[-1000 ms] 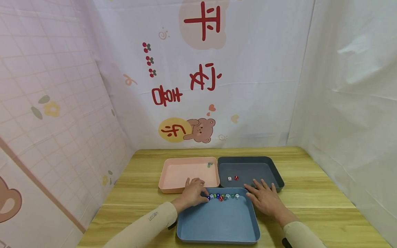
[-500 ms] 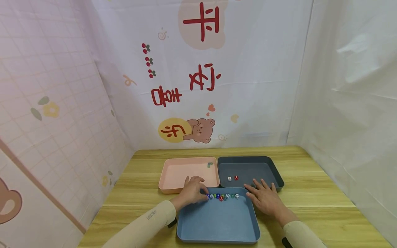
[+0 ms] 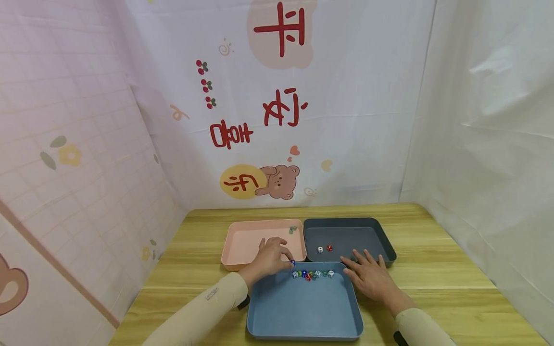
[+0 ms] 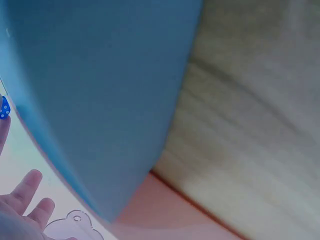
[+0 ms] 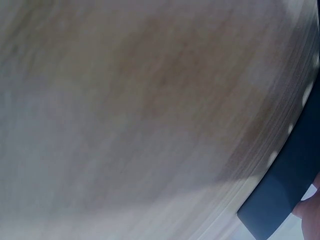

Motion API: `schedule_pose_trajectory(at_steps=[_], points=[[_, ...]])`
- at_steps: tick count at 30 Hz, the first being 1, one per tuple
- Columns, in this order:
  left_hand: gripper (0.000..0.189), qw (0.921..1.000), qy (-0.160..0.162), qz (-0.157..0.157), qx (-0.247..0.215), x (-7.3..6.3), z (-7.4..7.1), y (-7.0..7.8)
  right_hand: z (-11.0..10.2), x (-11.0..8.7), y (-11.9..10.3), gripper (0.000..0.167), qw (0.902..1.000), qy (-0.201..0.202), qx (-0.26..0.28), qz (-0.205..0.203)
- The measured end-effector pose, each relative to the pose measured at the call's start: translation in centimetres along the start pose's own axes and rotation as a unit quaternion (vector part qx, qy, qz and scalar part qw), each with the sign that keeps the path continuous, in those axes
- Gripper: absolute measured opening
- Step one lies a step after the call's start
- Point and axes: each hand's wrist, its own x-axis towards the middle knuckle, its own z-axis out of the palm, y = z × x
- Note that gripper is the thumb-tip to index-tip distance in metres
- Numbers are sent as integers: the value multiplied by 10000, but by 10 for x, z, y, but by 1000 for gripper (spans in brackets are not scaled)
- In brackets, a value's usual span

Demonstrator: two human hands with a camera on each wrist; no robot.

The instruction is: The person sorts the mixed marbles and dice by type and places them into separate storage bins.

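Note:
Between thumb and finger, my left hand [image 3: 271, 257] pinches a blue die [image 3: 293, 263] over the far rim of the blue tray [image 3: 305, 307]. In the left wrist view the blue die [image 4: 4, 108] with white dots shows at a fingertip by the left edge. A row of dice [image 3: 308, 276] in white, blue, red and green lies along the blue tray's far side. My right hand [image 3: 372, 278] lies with fingers spread at the near rim of the dark tray [image 3: 359, 238], beside the blue tray's right corner, holding nothing. Only a bit of it shows in the right wrist view.
Behind the blue tray stands a pink tray [image 3: 255, 240] with several small greenish dice [image 3: 293, 229] in its far right corner. A white die [image 3: 320, 250] and a red die [image 3: 330, 248] sit in the dark tray. White printed cloth [image 3: 355, 120] hangs behind the wooden table [image 3: 441, 269].
My left hand has taken the blue die from the left end of the row and lifted it up and away to the tray's far rim. The right hand has stayed put.

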Motion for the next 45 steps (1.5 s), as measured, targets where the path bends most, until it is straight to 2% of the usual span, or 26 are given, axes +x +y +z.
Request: schedule_pose_trajectory(at_steps=[13, 21, 29, 38, 45], points=[[3, 9999, 72, -91, -43, 20, -13, 7, -2, -1, 3, 50, 10000, 45, 55, 11], [4, 9998, 171, -75, -90, 37, -20, 17, -4, 0, 0, 53, 10000, -18, 32, 5], [5, 9997, 148, -28, -207, 60, -20, 30, -3, 1, -1, 52, 10000, -25, -7, 29], [11, 9994, 138, -296, -144, 85, -17, 42, -2, 2, 1, 52, 10000, -14, -24, 35], [12, 9980, 230, -447, -391, 99, -13, 51, 0, 2, 3, 52, 9999, -53, -88, 69]])
